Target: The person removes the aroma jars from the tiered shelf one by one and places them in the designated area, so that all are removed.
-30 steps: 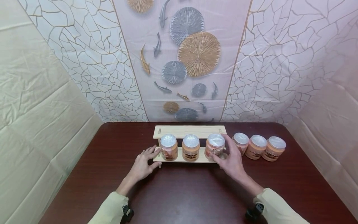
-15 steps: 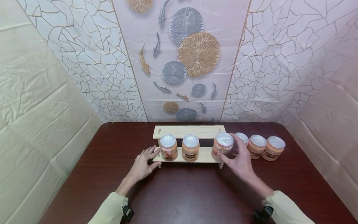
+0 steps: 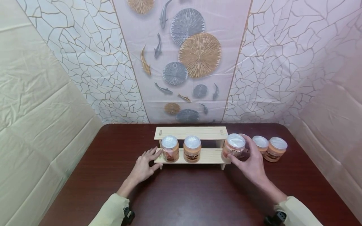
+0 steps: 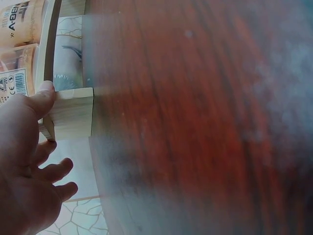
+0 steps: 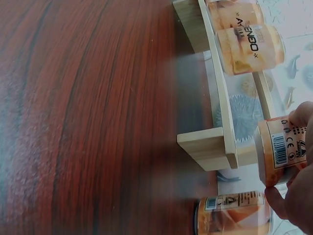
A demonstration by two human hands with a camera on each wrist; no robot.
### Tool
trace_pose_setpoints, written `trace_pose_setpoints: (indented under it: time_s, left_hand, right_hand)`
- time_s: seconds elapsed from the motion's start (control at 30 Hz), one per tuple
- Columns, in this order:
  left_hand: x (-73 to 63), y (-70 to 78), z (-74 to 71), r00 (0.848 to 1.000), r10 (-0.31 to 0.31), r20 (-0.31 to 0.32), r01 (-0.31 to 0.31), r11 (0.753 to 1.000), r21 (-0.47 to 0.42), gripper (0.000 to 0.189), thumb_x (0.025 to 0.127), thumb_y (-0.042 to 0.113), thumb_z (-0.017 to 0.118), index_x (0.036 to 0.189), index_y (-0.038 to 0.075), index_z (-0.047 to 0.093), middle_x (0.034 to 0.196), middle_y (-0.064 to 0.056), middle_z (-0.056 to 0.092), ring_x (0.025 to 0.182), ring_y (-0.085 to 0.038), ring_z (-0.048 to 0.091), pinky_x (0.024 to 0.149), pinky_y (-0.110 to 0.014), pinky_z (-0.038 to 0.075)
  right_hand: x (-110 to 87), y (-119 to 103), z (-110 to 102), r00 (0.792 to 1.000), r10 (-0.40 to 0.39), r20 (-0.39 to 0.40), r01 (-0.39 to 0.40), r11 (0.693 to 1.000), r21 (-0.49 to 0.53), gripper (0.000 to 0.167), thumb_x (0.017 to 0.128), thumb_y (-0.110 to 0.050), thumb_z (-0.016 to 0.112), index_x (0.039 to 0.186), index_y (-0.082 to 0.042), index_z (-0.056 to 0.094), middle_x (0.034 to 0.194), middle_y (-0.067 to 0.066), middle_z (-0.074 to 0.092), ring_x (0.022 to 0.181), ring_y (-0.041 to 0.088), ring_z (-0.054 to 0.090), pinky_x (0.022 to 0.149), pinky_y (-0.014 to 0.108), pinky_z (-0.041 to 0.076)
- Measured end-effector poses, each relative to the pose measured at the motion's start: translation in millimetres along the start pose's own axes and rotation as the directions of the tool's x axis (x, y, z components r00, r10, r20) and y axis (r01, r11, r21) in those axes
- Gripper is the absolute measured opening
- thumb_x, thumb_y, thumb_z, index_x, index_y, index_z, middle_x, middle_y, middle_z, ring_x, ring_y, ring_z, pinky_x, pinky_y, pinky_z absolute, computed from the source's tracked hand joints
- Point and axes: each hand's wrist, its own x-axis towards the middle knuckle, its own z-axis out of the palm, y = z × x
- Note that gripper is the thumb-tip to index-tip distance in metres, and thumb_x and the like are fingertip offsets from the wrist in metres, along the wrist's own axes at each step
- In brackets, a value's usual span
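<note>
A two-step wooden rack (image 3: 207, 155) stands on the table, with two peach-coloured jars with clear lids, a left jar (image 3: 170, 149) and a middle jar (image 3: 192, 149), on its lower step. My left hand (image 3: 144, 164) holds the left end of that step, its thumb (image 4: 44, 98) at the front edge. At the rack's right end, my right hand (image 3: 250, 161) grips a third jar (image 3: 233, 147) between thumb and fingers. In the right wrist view a gap shows between this held jar (image 5: 281, 147) and the step's board (image 5: 222, 93).
Right of the rack, on the dark red-brown table (image 3: 181, 194), stand more jars, including a near jar (image 3: 260, 142) and a far-right jar (image 3: 276, 150). One beside the held jar is mostly hidden by my right hand. A patterned cloth (image 3: 186, 94) hangs behind the table.
My right hand has moved right with its jar, from over the lower step to the rack's right end. My left hand and the other two jars on the rack have stayed in place.
</note>
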Motion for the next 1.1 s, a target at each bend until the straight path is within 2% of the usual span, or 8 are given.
trace_pose_setpoints:
  time_s: [0.17, 0.37, 0.57, 0.73, 0.93, 1.1]
  left_hand:
    - [1.0, 1.0, -1.3, 1.000, -0.011, 0.005, 0.011, 1.000, 0.005, 0.056, 0.084, 0.019, 0.081, 0.134, 0.002, 0.063, 0.142, -0.024, 0.052, 0.130, -0.048, 0.047, 0.106, -0.065, 0.034]
    - [2.0, 1.6, -2.0, 1.000, 0.010, -0.002, -0.010, 1.000, 0.003, 0.056, 0.084, 0.017, 0.082, 0.133, 0.000, 0.063, 0.140, -0.027, 0.053, 0.128, -0.051, 0.048, 0.105, -0.066, 0.034]
    - [1.2, 1.1, -1.8, 1.000, 0.007, 0.006, -0.007, 1.000, -0.002, 0.056, 0.084, 0.017, 0.082, 0.134, 0.000, 0.062, 0.141, -0.026, 0.052, 0.128, -0.051, 0.047, 0.105, -0.067, 0.034]
    - [0.6, 0.5, -1.4, 1.000, 0.008, 0.004, -0.008, 1.000, -0.003, 0.056, 0.084, 0.017, 0.081, 0.134, 0.001, 0.063, 0.141, -0.026, 0.052, 0.128, -0.051, 0.047, 0.105, -0.067, 0.033]
    - [0.0, 0.6, -0.9, 1.000, 0.004, 0.006, -0.004, 1.000, -0.004, 0.056, 0.085, 0.018, 0.081, 0.135, 0.001, 0.063, 0.142, -0.025, 0.052, 0.129, -0.051, 0.047, 0.105, -0.067, 0.033]
    - [0.0, 1.4, -0.9, 1.000, -0.002, 0.005, 0.002, 1.000, -0.007, 0.056, 0.085, 0.017, 0.081, 0.134, 0.001, 0.063, 0.142, -0.025, 0.052, 0.129, -0.051, 0.047, 0.106, -0.067, 0.033]
  right_hand:
    - [-3.3, 1, -6, 0.999, 0.030, -0.013, -0.030, 0.999, -0.012, 0.089, 0.060, 0.008, 0.091, 0.139, 0.004, 0.050, 0.116, 0.017, 0.061, 0.098, 0.005, 0.055, 0.077, 0.010, 0.047]
    - [-8.6, 7, -12, 0.997, 0.064, -0.031, -0.065, 0.997, -0.030, 0.092, 0.059, 0.007, 0.092, 0.140, 0.005, 0.049, 0.117, 0.019, 0.061, 0.101, 0.003, 0.053, 0.080, 0.013, 0.048]
    - [-13.3, 11, -18, 0.996, 0.073, -0.040, -0.075, 0.996, -0.038, 0.089, 0.059, 0.007, 0.091, 0.139, 0.006, 0.050, 0.116, 0.020, 0.060, 0.101, 0.005, 0.053, 0.079, 0.009, 0.046]
    - [-17.3, 15, -21, 0.996, 0.064, -0.062, -0.069, 0.993, -0.091, 0.087, 0.059, 0.004, 0.091, 0.136, 0.007, 0.051, 0.116, 0.022, 0.060, 0.101, 0.011, 0.052, 0.080, 0.015, 0.042]
    - [-21.6, 22, -23, 0.995, 0.072, -0.063, -0.079, 0.991, -0.111, 0.087, 0.059, 0.005, 0.091, 0.136, 0.007, 0.051, 0.117, 0.021, 0.060, 0.098, 0.007, 0.050, 0.079, 0.017, 0.042]
    - [-27.4, 29, -23, 0.997, 0.031, -0.073, -0.040, 0.991, -0.127, 0.085, 0.058, 0.004, 0.090, 0.133, 0.010, 0.051, 0.122, 0.026, 0.058, 0.101, 0.026, 0.053, 0.085, 0.016, 0.035]
